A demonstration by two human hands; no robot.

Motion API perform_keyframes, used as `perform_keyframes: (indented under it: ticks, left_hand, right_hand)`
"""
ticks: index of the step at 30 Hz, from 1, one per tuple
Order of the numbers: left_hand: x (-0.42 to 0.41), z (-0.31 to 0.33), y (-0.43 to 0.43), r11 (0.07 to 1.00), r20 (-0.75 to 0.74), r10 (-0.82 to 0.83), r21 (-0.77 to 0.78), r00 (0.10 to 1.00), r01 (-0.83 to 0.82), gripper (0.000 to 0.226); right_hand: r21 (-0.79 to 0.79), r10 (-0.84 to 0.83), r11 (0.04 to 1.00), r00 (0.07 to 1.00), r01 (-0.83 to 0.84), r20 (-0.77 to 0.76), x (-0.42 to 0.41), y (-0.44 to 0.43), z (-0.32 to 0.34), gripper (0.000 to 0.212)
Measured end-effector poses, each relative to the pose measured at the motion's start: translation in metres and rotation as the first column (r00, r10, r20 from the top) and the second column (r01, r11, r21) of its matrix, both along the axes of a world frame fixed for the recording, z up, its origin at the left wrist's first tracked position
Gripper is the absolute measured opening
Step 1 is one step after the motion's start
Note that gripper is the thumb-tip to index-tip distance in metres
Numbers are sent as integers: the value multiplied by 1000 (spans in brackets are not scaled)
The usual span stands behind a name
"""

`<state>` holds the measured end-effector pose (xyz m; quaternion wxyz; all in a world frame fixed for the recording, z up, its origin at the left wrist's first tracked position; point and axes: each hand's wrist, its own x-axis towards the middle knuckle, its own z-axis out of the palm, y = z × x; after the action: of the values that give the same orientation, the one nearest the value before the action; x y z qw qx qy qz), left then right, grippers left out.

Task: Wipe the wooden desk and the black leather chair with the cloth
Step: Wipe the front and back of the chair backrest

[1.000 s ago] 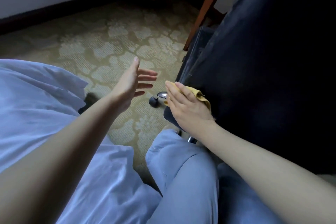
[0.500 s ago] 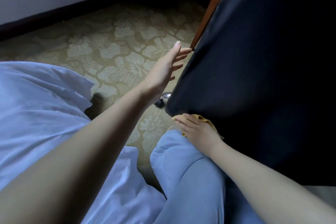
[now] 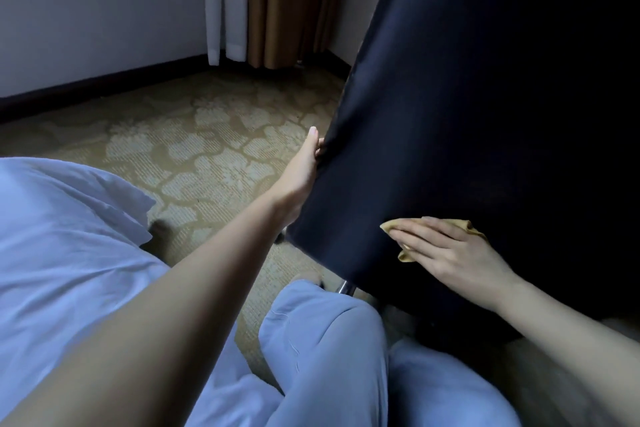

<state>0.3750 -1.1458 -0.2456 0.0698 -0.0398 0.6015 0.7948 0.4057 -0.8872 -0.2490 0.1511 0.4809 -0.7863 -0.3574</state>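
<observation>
The black leather chair (image 3: 467,121) fills the right half of the view, its broad back facing me. My left hand (image 3: 304,166) grips the chair's left edge, thumb on the near side and fingers hidden behind it. My right hand (image 3: 446,253) lies flat with straight fingers, pressing a yellow cloth (image 3: 405,255) against the lower part of the chair's back. Only the cloth's edges show around the fingers. The wooden desk is out of view.
White bedding (image 3: 69,253) lies at the left. My knees in light blue trousers (image 3: 329,357) are at the bottom. Patterned carpet (image 3: 207,156) covers the floor. A wall, dark skirting and curtains (image 3: 270,3) stand behind. A chrome chair stem (image 3: 346,288) shows below the chair.
My left hand reached forward and took hold of the chair's left edge. My right hand with the cloth slid from the chair's lower edge to the right, onto its back.
</observation>
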Motion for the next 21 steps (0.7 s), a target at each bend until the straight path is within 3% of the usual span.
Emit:
perform_keyframes:
  ticks: [2, 7, 13, 18, 21]
  left_hand:
    - [6, -3, 1, 1000, 3, 0, 1, 1000, 0, 43]
    - [15, -8, -1, 1000, 10, 4, 28, 1000, -4, 44]
    - [12, -5, -16, 998, 141, -61, 26, 988, 58, 63]
    - [3, -24, -32, 997, 164, -49, 61, 985, 40, 70]
    - [-4, -40, -44, 972, 231, -46, 234, 972, -9, 76]
  right_hand:
    - [-78, 34, 996, 999, -37, -41, 0, -12, 26, 47]
    - [-263, 27, 961, 971, -90, -236, -15, -55, 80, 47]
    - [-401, -5, 896, 898, -192, -440, -38, -126, 117, 35]
    - [-446, -153, 893, 897, -53, -414, -44, -161, 98, 39]
    - [-331, -206, 939, 921, 91, -331, -47, -175, 67, 48]
